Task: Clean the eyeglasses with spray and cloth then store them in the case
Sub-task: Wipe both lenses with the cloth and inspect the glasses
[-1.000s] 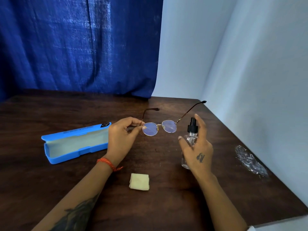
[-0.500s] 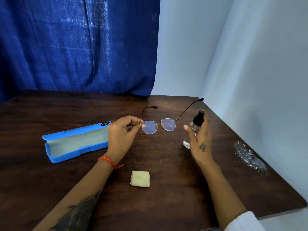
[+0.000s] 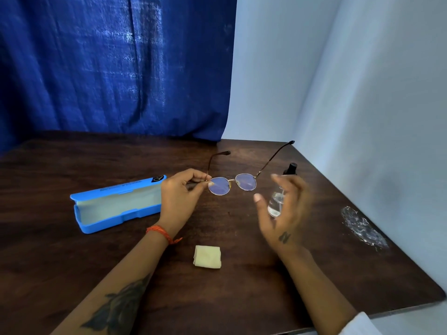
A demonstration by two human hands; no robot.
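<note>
**Glasses in one hand, spray bottle by the other**

The person's left hand point(image 3: 180, 197) is pinching the glasses point(image 3: 232, 184) at the left hinge, thumb and fingertips closed on the frame right beside the lens. The glasses are held up off the table point(image 3: 72, 274), lenses facing the camera, both arms unfolded and pointing away toward the far edge. The lenses look bluish and the frame is thin gold wire with dark tips.

The right hand point(image 3: 284, 213) is motion-blurred, fingers spread and loosely curved, sitting in front of the bottle point(image 3: 278, 201). The bottle is clear with a black cap and leans a bit, just right of the glasses. It's honestly hard to say if the hand is gripping it or has let go; the fingers look open, but the blur hides any contact, so that one's a can't-tell.

The case point(image 3: 116, 204) is bright blue, lying open on the table just left of the left hand, with a pale lining showing. The cloth point(image 3: 207, 257) is a small folded yellowish square lying on the table nearer the camera, between the two forearms, touching neither.

Off to the right near the wall there's a crinkled bit of clear wrap point(image 3: 364, 228), well apart from everything else. An orange thread band point(image 3: 159, 233) is on the left wrist.
</note>
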